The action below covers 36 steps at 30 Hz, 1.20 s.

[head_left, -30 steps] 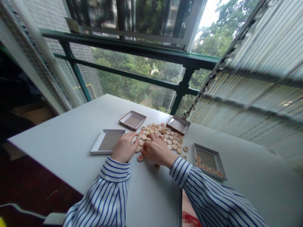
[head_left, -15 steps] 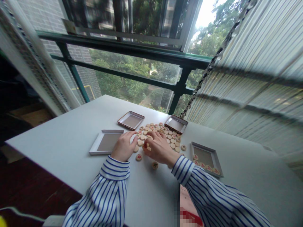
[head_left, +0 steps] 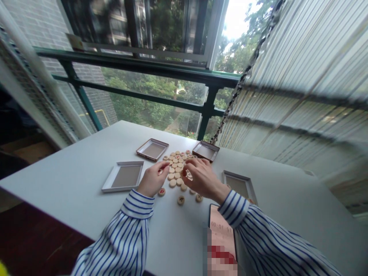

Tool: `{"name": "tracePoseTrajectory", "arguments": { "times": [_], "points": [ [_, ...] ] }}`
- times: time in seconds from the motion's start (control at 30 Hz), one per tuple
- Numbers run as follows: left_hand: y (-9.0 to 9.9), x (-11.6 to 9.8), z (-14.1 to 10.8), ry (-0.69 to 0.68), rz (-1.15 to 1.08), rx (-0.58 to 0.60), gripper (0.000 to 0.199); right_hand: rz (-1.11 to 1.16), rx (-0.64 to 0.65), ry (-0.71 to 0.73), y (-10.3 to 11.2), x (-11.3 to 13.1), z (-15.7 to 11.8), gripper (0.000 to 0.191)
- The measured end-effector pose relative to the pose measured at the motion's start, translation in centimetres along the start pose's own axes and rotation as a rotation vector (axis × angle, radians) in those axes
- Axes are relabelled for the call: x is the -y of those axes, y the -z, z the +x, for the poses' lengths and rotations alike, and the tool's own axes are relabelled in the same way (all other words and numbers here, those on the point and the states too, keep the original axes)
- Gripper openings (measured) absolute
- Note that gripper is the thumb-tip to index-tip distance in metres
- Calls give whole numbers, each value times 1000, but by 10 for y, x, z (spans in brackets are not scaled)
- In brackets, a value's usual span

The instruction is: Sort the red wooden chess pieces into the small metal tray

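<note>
Round wooden pieces [head_left: 174,170], some with red or black characters, lie in a cluster on the white table [head_left: 69,168]. At the cluster's left edge is my left hand [head_left: 153,178], thumb and fingertips close together; what they hold, if anything, is too small to make out. My right hand [head_left: 204,178] hovers over the right part of the cluster with fingers curled and a gap between thumb and index finger. A red-marked piece [head_left: 161,191] lies below my left hand. Two dark-marked pieces, one of them here [head_left: 181,199], lie nearer to me.
Shallow square trays stand around the pieces: back left [head_left: 152,149], left [head_left: 123,176], back right [head_left: 206,150] and right [head_left: 238,184]. My right forearm partly covers the right tray. A phone [head_left: 222,226] showing a timer lies near my right sleeve.
The view has shifted slightly. My right hand has opened its pinch and no longer has the red-marked piece at its fingertips. My left hand stays beside the cluster, its fingertips closer together.
</note>
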State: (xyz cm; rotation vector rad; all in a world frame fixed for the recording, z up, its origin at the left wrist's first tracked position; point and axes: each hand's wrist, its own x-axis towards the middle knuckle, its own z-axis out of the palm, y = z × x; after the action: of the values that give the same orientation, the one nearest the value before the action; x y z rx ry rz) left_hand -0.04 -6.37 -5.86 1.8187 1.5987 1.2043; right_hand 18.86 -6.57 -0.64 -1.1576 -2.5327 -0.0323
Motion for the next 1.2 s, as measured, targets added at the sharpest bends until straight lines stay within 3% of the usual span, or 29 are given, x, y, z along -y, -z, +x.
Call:
{"name": "tracePoseTrajectory", "arguments": {
  "times": [0.37, 0.83, 1.03, 1.2],
  "points": [
    [-20, -41, 11, -34, -277, 237, 35, 75, -183, -46, 25, -30, -24, 9],
    [-68, -98, 25, -115, -427, 580, 31, 66, -241, -112, 36, -58, -64, 12],
    [-85, -109, 32, -35, -519, 625, 29, 85, -284, -135, 38, -73, -74, 16],
    [-90, -113, 42, 0, -500, 587, 30, 110, -330, -156, 41, -85, -77, 22]
  ]
}}
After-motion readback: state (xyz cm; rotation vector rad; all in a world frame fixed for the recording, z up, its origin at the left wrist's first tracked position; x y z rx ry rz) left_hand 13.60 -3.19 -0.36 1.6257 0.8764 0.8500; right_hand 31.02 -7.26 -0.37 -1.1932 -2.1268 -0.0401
